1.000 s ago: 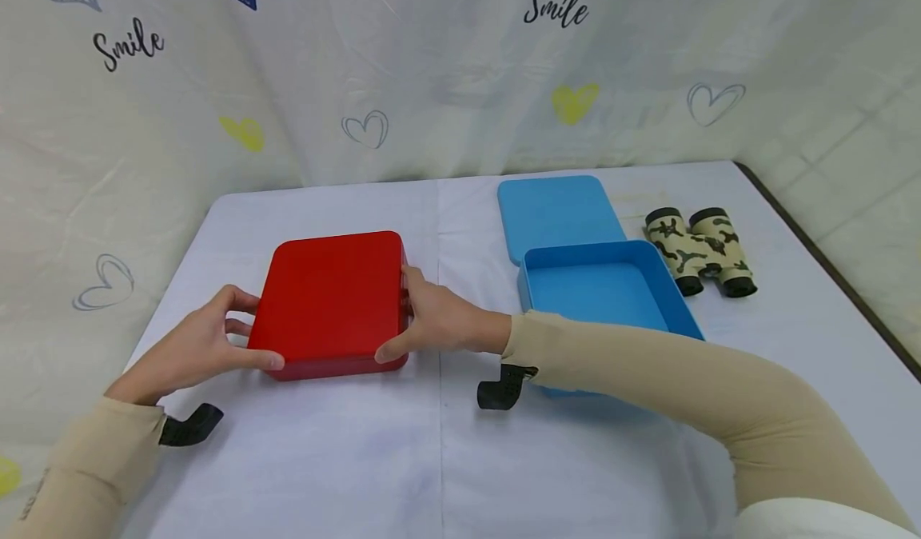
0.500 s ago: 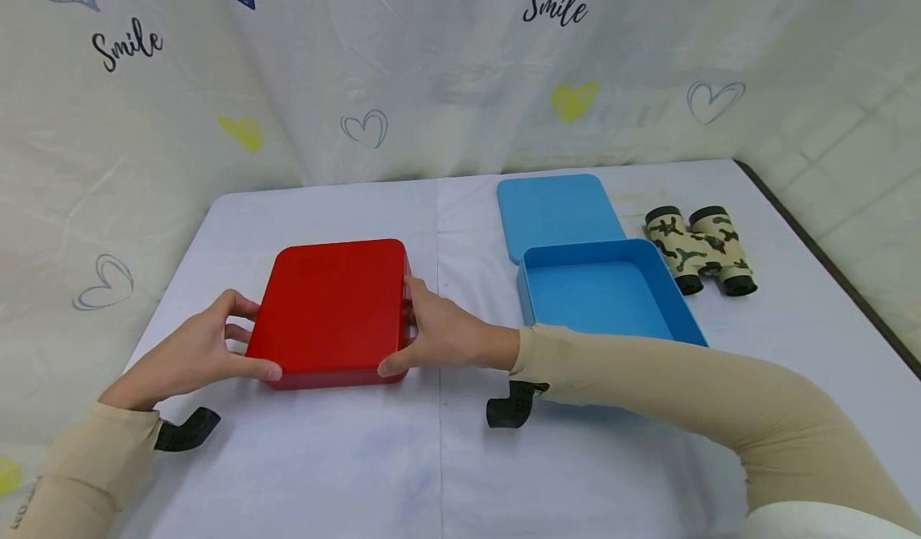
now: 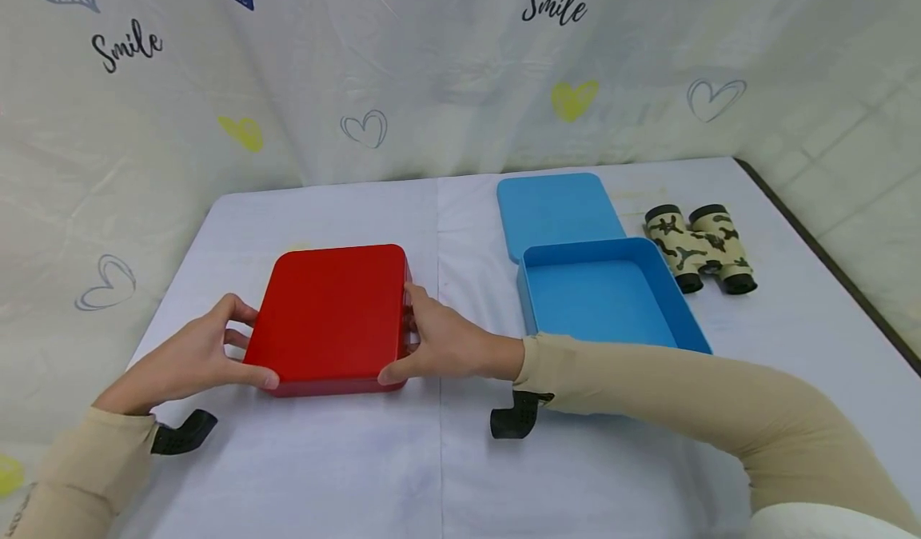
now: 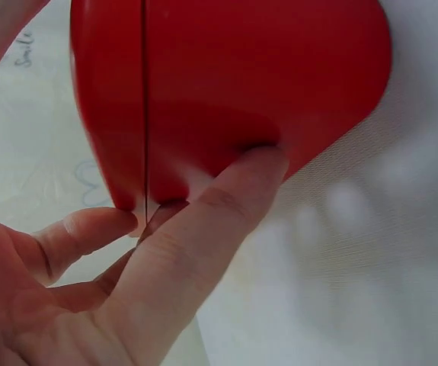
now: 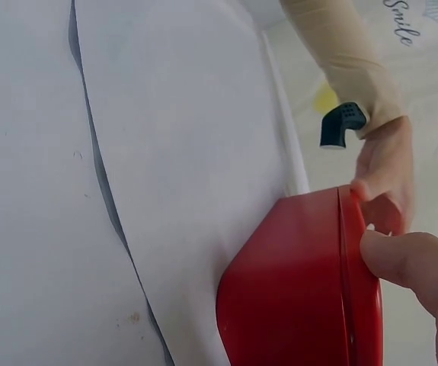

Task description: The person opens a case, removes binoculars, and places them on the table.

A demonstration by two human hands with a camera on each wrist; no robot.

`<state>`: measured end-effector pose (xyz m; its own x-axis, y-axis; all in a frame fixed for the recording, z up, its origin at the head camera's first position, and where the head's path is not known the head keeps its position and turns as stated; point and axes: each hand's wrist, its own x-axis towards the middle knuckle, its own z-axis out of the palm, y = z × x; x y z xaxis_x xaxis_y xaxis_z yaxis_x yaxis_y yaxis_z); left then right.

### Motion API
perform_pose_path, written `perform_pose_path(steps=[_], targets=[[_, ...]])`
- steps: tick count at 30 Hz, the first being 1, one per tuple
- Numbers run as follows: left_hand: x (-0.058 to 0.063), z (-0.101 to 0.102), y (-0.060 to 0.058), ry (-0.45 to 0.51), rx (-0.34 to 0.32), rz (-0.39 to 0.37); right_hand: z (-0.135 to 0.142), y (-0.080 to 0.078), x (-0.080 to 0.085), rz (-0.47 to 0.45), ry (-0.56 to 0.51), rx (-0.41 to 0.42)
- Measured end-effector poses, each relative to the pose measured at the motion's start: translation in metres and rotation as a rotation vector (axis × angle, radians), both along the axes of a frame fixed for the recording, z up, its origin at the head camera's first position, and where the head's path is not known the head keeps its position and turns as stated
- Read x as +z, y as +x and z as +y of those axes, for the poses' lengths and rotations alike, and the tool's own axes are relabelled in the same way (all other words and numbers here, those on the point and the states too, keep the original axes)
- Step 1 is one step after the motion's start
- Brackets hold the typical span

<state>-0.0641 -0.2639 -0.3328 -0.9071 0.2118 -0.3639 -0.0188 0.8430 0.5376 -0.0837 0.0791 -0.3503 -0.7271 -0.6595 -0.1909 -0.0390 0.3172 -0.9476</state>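
A red square box (image 3: pixel 332 315) with its lid on lies left of the middle of the table. My left hand (image 3: pixel 193 353) holds its left side, the thumb near the front left corner. On the opposite side my right hand (image 3: pixel 449 335) grips the box, thumb at the front right corner and fingers along the right wall. A thin seam between lid and body shows in the left wrist view, where fingers (image 4: pixel 211 221) press on the red wall. In the right wrist view the right thumb (image 5: pixel 401 255) rests on the lid's edge. The box's inside is hidden.
An open blue box (image 3: pixel 597 295) stands to the right, its front covered by my right forearm. Behind it lies a flat blue lid (image 3: pixel 557 207). Camouflage binoculars (image 3: pixel 698 247) rest farther right. A printed curtain (image 3: pixel 446 59) hangs behind the white-covered table (image 3: pixel 360 475).
The red box has come a little toward me, with both hands on it throughout. The right forearm has shifted the same way. The blue box, its lid and the binoculars stay put.
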Motion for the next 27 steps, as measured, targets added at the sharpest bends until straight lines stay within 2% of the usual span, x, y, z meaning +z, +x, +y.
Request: perform_pose_path(steps=[12, 16, 20, 27], targets=[[0.001, -0.003, 0.003, 0.012, -0.027, -0.004, 0.002, 0.005, -0.006, -0.030, -0.075, -0.009], [0.001, -0.006, 0.001, 0.004, -0.040, -0.003, 0.002, 0.006, -0.007, -0.040, -0.052, -0.035], [0.002, -0.011, -0.001, 0.000, -0.034, -0.005, 0.004, 0.004, -0.005, -0.065, 0.014, -0.068], [0.007, -0.013, -0.012, -0.008, 0.003, -0.012, 0.006, -0.004, 0.002, -0.170, 0.046, -0.147]])
